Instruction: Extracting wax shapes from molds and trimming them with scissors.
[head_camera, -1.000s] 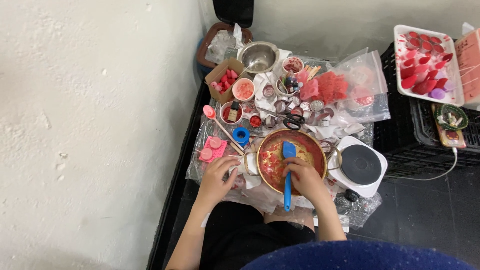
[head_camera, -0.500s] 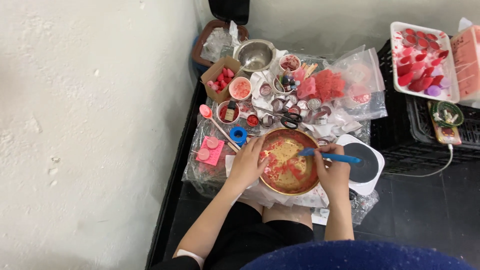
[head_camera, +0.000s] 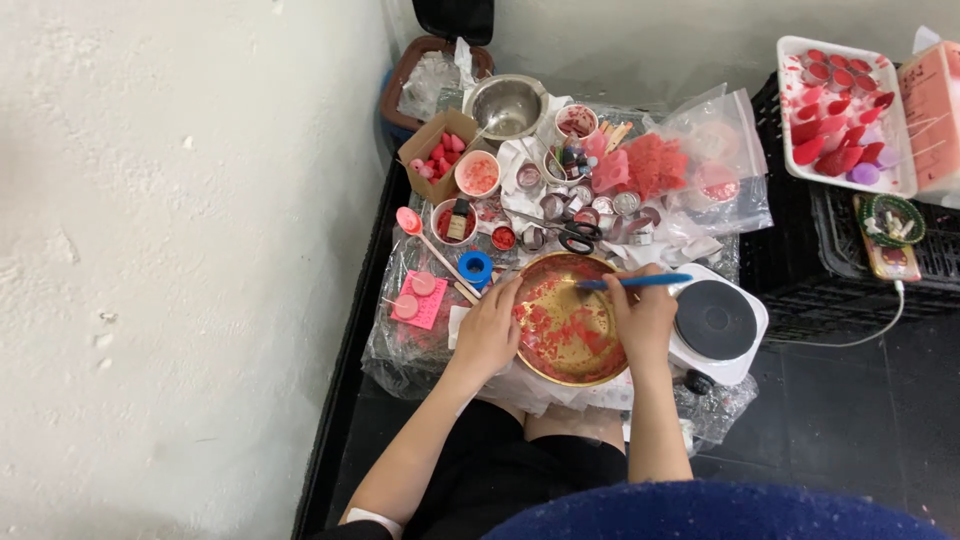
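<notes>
Fingers of my right hand (head_camera: 645, 322) clench a blue spatula (head_camera: 634, 282) over the round brass bowl (head_camera: 568, 318), smeared red; my left hand (head_camera: 487, 333) grips its left rim, at the tabletop's near edge.

A round brass-coloured bowl (head_camera: 568, 330) sits on the plastic-covered counter, its inside smeared with patches of red residue over a yellowish film. A blue-handled spatula (head_camera: 632, 282) lies nearly level across the bowl's upper right rim, handle pointing right, its tip reaching in over the bowl's far side.
</notes>
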